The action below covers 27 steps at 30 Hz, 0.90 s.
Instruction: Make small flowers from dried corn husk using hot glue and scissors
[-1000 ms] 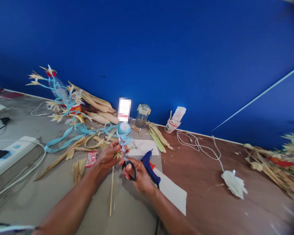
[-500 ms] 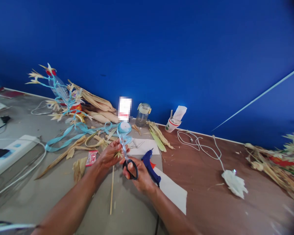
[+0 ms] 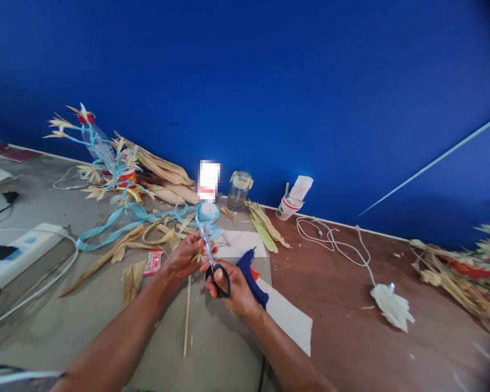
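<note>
My right hand (image 3: 237,291) is closed around the black handles of a pair of scissors (image 3: 222,279), whose blades point up and away. In my left hand (image 3: 183,257), the fingers pinch a small pale yellow-green corn husk flower (image 3: 198,256), partly hidden behind the blades. The scissor blades pass right beside the flower and my left fingertips; whether they touch it I cannot tell. Below my left hand runs a thin straw-coloured stick (image 3: 187,321). A blue glue gun (image 3: 251,277) lies just right of my right hand, on white paper (image 3: 289,318).
Light blue ribbon (image 3: 106,237) and its roll (image 3: 208,213) lie beyond my hands among dry husks (image 3: 163,190). A lidded jar (image 3: 238,191) and a paper cup (image 3: 288,207) stand by the blue wall. At left are a power strip (image 3: 28,245) and a red packet (image 3: 153,262).
Hardly anything differs: the view shifts very slightly. Both hands keep their grips, and the scissors stay beside the husk flower.
</note>
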{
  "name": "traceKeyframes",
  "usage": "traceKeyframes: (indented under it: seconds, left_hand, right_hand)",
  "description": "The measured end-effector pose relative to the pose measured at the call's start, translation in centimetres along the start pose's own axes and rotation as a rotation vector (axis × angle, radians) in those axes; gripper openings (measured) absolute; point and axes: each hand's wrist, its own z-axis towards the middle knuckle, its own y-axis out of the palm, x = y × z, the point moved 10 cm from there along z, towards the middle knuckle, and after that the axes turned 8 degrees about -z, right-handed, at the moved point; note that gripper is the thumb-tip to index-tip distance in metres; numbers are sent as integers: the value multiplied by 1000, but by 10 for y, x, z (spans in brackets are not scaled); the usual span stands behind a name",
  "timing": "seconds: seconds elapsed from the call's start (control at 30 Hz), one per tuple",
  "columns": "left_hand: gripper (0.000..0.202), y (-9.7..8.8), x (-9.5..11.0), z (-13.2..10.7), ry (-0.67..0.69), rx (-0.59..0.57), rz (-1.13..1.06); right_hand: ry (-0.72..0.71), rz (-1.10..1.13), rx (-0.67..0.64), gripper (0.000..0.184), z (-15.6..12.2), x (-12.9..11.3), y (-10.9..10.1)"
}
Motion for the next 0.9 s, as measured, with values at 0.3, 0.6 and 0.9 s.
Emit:
traceKeyframes:
  seconds: [0.3,0.6,0.9]
  left_hand:
    - [21,6,4,-1,34,7,-1]
    - [20,-2,1,0,26,26,15]
    - [20,1,-1,0,9,20,17]
  right_hand:
    - [-2,-39,53,52,1,0,-6]
    - [3,-10,32,56,2,1,-4]
    - [29,-21,58,53,1,0,-7]
